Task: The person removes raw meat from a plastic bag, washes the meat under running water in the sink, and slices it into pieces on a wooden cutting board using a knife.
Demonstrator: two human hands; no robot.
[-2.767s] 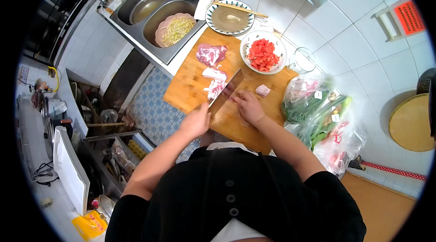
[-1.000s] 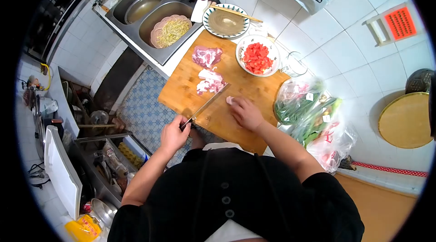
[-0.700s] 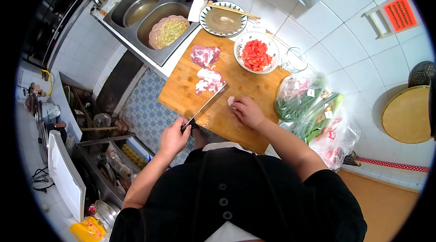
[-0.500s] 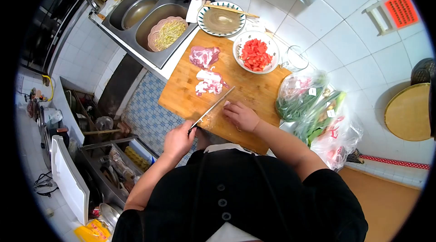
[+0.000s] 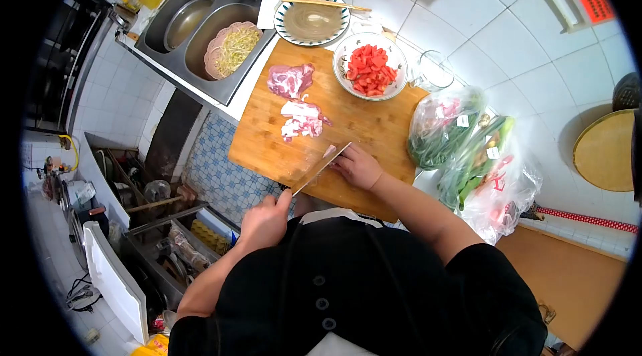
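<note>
My left hand (image 5: 266, 217) is closed round the handle of a knife (image 5: 319, 170), whose blade slants up to the right over the wooden cutting board (image 5: 257, 149). Just right of the blade, the fingers of my right hand (image 5: 358, 167) are bent together on a small piece of meat (image 5: 329, 151). Part of that piece shows left of the blade; my fingers and the blade hide the rest. Cut pieces of fatty meat (image 5: 304, 121) lie farther back on the board, below a larger chunk of red meat (image 5: 290, 80).
A bowl of chopped red pieces (image 5: 371, 72) stands at the board's back right. Behind the board is a patterned plate (image 5: 312, 18) with chopsticks. Bean sprouts (image 5: 237, 48) sit in the sink (image 5: 200, 58). Bagged greens (image 5: 445, 132) and a glass (image 5: 435, 72) are at the right.
My right hand first moved the small meat piece left, away from the bowl side. The knife has left the cut meat pieces and now lies against my right fingertips.
</note>
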